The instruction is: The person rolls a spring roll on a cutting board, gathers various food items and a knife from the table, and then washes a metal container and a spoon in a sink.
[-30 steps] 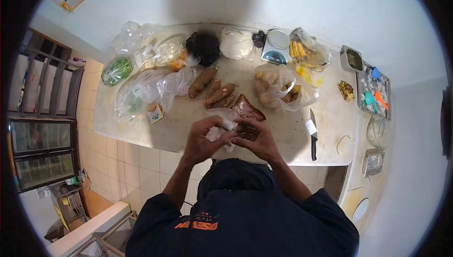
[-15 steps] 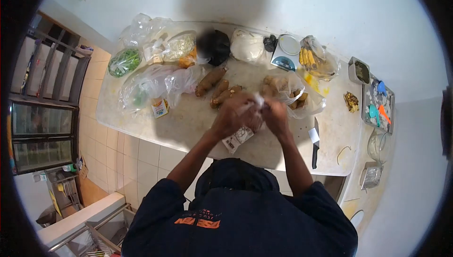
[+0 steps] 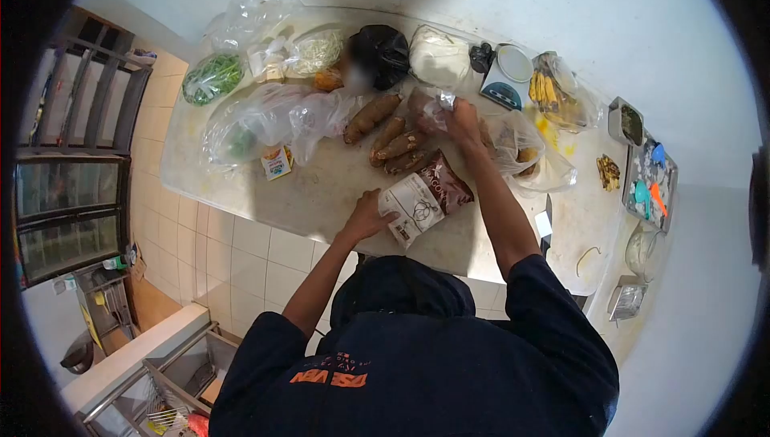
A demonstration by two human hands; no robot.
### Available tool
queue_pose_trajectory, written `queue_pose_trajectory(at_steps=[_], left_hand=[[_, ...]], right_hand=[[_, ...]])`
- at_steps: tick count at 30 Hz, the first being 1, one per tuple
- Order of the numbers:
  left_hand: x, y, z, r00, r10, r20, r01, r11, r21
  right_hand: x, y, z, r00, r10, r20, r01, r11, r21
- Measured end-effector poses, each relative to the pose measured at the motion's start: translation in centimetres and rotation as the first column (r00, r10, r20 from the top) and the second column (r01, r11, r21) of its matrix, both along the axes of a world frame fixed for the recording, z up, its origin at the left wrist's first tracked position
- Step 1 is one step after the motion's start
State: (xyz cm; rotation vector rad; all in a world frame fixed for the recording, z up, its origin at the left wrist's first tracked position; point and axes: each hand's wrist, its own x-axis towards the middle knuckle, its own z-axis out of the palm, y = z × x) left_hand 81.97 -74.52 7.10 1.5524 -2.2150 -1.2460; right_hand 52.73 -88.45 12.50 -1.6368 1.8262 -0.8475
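Note:
My left hand [image 3: 371, 215] grips the left edge of a brown and white printed packet [image 3: 421, 203] near the table's front edge. Farther forward, my right hand [image 3: 465, 123] is closed on the gathered top of a clear plastic bag [image 3: 429, 110] with reddish-brown contents. Several brown tubers [image 3: 399, 145] lie between the packet and the bag. To the right of my right hand is another clear bag [image 3: 513, 144] with brown items inside.
Along the back stand a black bag [image 3: 379, 56], a white bag [image 3: 439, 56], a scale [image 3: 503, 94] and bananas [image 3: 545, 91]. A knife [image 3: 545, 228] lies by my right forearm. Greens in plastic [image 3: 212, 78] are at the left, a metal tray [image 3: 651, 184] at the right.
My hands have moved apart. The right one has carried the clear bag forward beyond the tubers, while the left has come to the packet, now in fuller view. The camera view has shifted slightly.

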Motion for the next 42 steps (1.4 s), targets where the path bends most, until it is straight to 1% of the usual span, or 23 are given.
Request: queue_pose_trajectory(at_steps=[2, 5, 8, 11, 13, 14, 16, 17, 18, 20, 21, 23, 25, 26, 29, 30, 31, 33, 34, 37, 38, 39, 42], left_hand=[[-0.2, 0.1, -2.3, 1.000, -0.006, 0.022, 0.005, 1.000, 0.027], [-0.9, -1.0, -5.4, 1.000, -0.016, -0.007, 0.017, 0.995, 0.101], [-2.7, -2.6, -0.8, 0.994, 0.046, 0.098, -0.078, 0.932, 0.355], [-3.2, -3.4, -1.0, 0.982, -0.033, 0.186, -0.044, 0.915, 0.400], [-3.8, -3.0, -1.4, 0.996, 0.002, 0.093, -0.050, 0.856, 0.515], [-4.3, -2.5, -1.4, 0.999, 0.023, 0.047, -0.046, 0.820, 0.570], [-5.4, -0.5, 0.1, 0.949, 0.277, -0.153, -0.037, 0.577, 0.816], [-6.1, 0.5, 1.2, 0.883, 0.417, -0.213, 0.011, 0.436, 0.900], [-6.9, 1.5, 1.9, 0.833, 0.494, -0.250, 0.048, 0.386, 0.921], [-8.5, 3.0, 3.0, 0.707, 0.637, -0.306, 0.140, 0.298, 0.944], [-8.9, 3.3, 4.0, 0.700, 0.628, -0.340, 0.187, 0.299, 0.936], [-9.7, 4.8, 6.5, 0.676, 0.620, -0.399, 0.276, 0.288, 0.917], [-9.2, 6.7, 9.4, 0.712, 0.534, -0.455, 0.238, 0.427, 0.873], [-8.6, 7.0, 10.9, 0.735, 0.483, -0.477, 0.217, 0.499, 0.839], [-6.2, 7.5, 14.4, 0.875, 0.318, -0.366, 0.135, 0.566, 0.814], [-4.9, 8.1, 12.7, 0.913, 0.179, -0.366, 0.135, 0.714, 0.687], [-4.4, 8.6, 12.1, 0.788, 0.414, -0.455, 0.142, 0.597, 0.790], [-3.1, 9.4, 11.3, 0.390, 0.810, -0.438, 0.271, 0.354, 0.895], [-1.8, 9.3, 11.0, 0.318, 0.843, -0.435, 0.388, 0.303, 0.871], [-1.3, 9.8, 10.8, 0.177, 0.899, -0.401, 0.252, 0.352, 0.902], [-0.6, 9.8, 10.0, 0.160, 0.934, -0.321, 0.187, 0.290, 0.939], [0.2, 9.7, 9.5, 0.099, 0.944, -0.316, 0.267, 0.281, 0.922], [3.5, 9.1, 6.4, -0.036, 0.963, -0.268, 0.422, 0.258, 0.869]], right_hand=[[1.3, 0.6, 1.5, 0.990, -0.069, 0.124, 0.065, 0.997, 0.036], [2.4, 3.2, 1.1, 0.991, -0.128, -0.046, 0.091, 0.876, -0.474], [3.5, 9.5, 1.8, 0.984, -0.149, -0.096, 0.122, 0.962, -0.245], [3.9, 16.7, -1.7, 0.983, -0.164, -0.082, 0.162, 0.986, -0.032], [4.2, 21.7, -4.3, 0.965, -0.254, 0.067, 0.262, 0.955, -0.141], [4.5, 24.4, -5.6, 0.914, -0.362, 0.184, 0.367, 0.930, 0.007], [4.7, 28.8, -6.8, 0.740, -0.575, 0.350, 0.444, 0.808, 0.388], [4.6, 30.2, -7.1, 0.629, -0.675, 0.386, 0.398, 0.706, 0.586], [4.5, 30.7, -7.1, 0.510, -0.769, 0.386, 0.307, 0.582, 0.753], [4.5, 30.8, -4.9, 0.045, -0.706, 0.707, -0.011, 0.707, 0.707], [4.4, 30.7, -2.9, -0.223, -0.628, 0.746, -0.140, 0.778, 0.613], [4.1, 29.2, 0.7, -0.340, -0.511, 0.789, -0.182, 0.859, 0.478], [3.7, 27.4, 2.3, -0.404, -0.418, 0.813, -0.201, 0.908, 0.367], [3.1, 27.7, 2.5, -0.338, -0.505, 0.794, -0.201, 0.863, 0.463], [2.2, 27.8, 2.2, -0.177, -0.490, 0.854, -0.216, 0.865, 0.452], [1.5, 27.6, 2.5, 0.019, -0.554, 0.832, -0.248, 0.804, 0.541], [2.1, 27.1, 3.6, 0.103, -0.520, 0.848, -0.236, 0.815, 0.529], [3.8, 26.4, 6.5, 0.268, -0.437, 0.859, -0.218, 0.841, 0.496], [4.9, 26.2, 7.9, 0.289, -0.463, 0.838, -0.232, 0.815, 0.531], [7.4, 24.7, 6.5, 0.636, -0.235, 0.735, -0.298, 0.804, 0.514], [8.0, 24.7, 6.9, 0.676, -0.186, 0.713, -0.317, 0.800, 0.510], [9.6, 24.3, 10.0, 0.662, -0.170, 0.730, -0.326, 0.812, 0.485], [12.5, 22.6, 7.1, 0.748, 0.051, 0.661, -0.370, 0.859, 0.353]])
